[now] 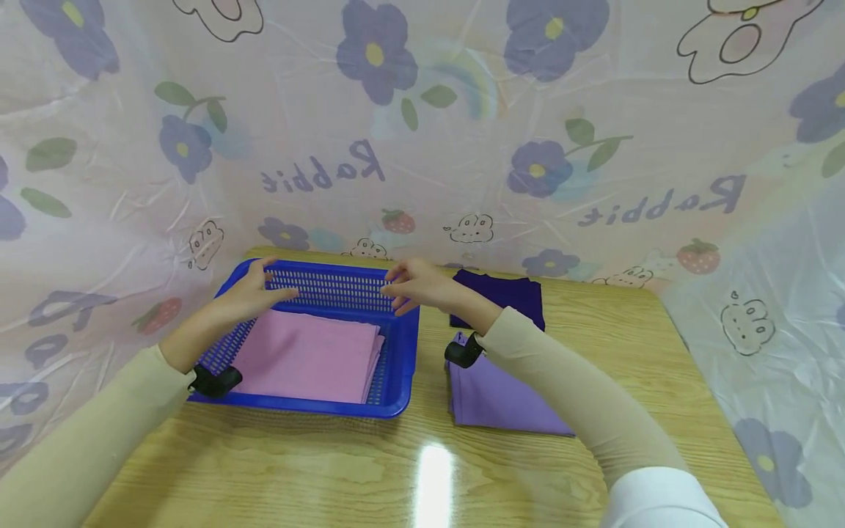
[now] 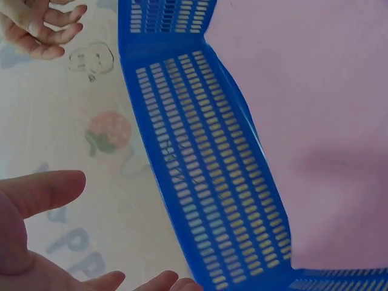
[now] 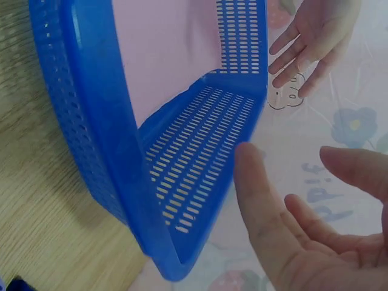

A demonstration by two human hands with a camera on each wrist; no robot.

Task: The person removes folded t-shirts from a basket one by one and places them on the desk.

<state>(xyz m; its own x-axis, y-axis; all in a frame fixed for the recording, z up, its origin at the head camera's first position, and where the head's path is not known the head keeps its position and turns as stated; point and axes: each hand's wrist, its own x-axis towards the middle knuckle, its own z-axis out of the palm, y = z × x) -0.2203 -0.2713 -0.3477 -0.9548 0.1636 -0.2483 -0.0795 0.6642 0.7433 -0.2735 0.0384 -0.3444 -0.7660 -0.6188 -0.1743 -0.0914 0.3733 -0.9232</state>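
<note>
Currently left hand (image 1: 249,296), right hand (image 1: 428,284) near blue plastic basket (image 1: 404,359), fingers parted, empty; pink cloth (image 1: 309,356) inside; curtain (image 1: 436,176) behind reads mirrored "Rabbit".

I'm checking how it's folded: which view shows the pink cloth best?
The head view: nearly all the pink cloth shows inside the basket. Both wrist views show only part of it, cut off by the picture's edge.
</note>
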